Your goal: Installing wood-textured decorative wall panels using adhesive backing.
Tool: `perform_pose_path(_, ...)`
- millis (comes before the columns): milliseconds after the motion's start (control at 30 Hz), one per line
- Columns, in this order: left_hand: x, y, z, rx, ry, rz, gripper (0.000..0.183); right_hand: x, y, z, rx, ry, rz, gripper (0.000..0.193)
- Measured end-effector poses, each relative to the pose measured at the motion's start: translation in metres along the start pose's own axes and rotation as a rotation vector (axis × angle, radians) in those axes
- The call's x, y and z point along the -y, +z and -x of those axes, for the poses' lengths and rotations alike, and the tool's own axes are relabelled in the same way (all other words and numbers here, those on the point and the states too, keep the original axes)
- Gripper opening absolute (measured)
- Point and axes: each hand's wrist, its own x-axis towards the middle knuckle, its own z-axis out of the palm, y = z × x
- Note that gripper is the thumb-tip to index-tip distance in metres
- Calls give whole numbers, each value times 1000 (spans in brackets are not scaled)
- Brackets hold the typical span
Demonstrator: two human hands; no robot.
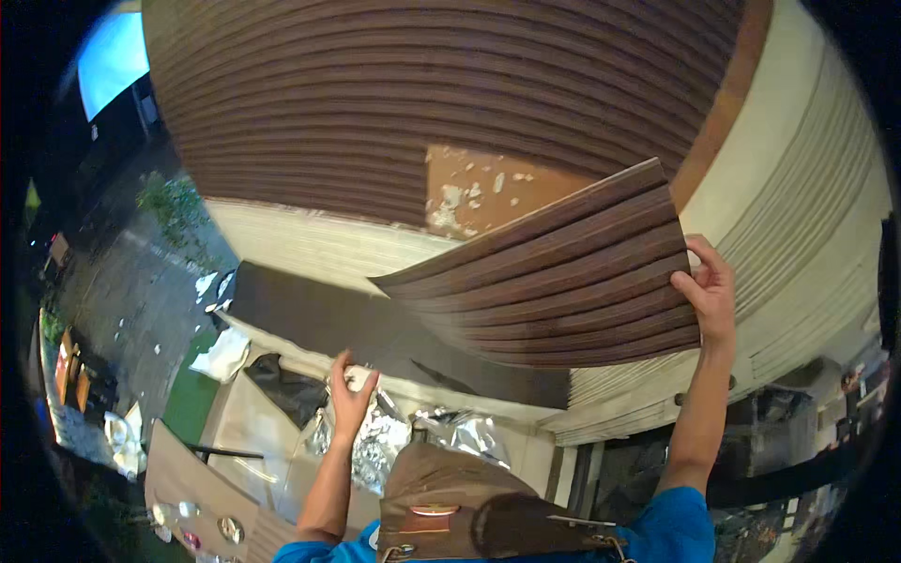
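My right hand (710,286) grips the right edge of a loose brown ribbed panel (572,272), thumb on its front face. The panel is tilted, its right end higher, and stands out in front of the wall. Behind it, the same brown ribbed cladding (422,94) covers the wall. A bare orange-brown patch (526,192) with whitish flecks shows there, partly hidden by the panel. My left hand (351,399) is below the panel, apart from it, near the front edge of a dark ledge (310,305). Its thumb and fingers are curved apart, with nothing plainly held.
Crumpled silver foil (380,436) lies below the ledge, beside my brown apron (450,488). A tan tabletop (202,488) with small items is at the lower left. Cream corrugated wall (798,216) runs along the right. White crumpled material (223,355) lies by the ledge's left end.
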Motion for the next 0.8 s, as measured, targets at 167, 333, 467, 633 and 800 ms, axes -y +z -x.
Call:
perform_pose_path(167, -173, 8, -114, 10, 703, 125, 81, 83, 24, -21, 320, -158, 519, 44)
perform_pose_path(333, -326, 9, -133, 526, 1113, -19, 72, 96, 109, -41, 541, -307, 915, 37)
perform_pose_path(467, -347, 43, -137, 803, 1003, -288, 50, 78, 142, -61, 693, -457, 1136, 27)
perform_pose_path(633, -315, 84, -181, 845, 975, 10, 32, 61, 158, -75, 574, -372, 1394, 24)
perform_pose_path(800, -271, 78, -226, 545, 1003, -26, 18, 31, 101, 18, -533, -305, 1107, 55)
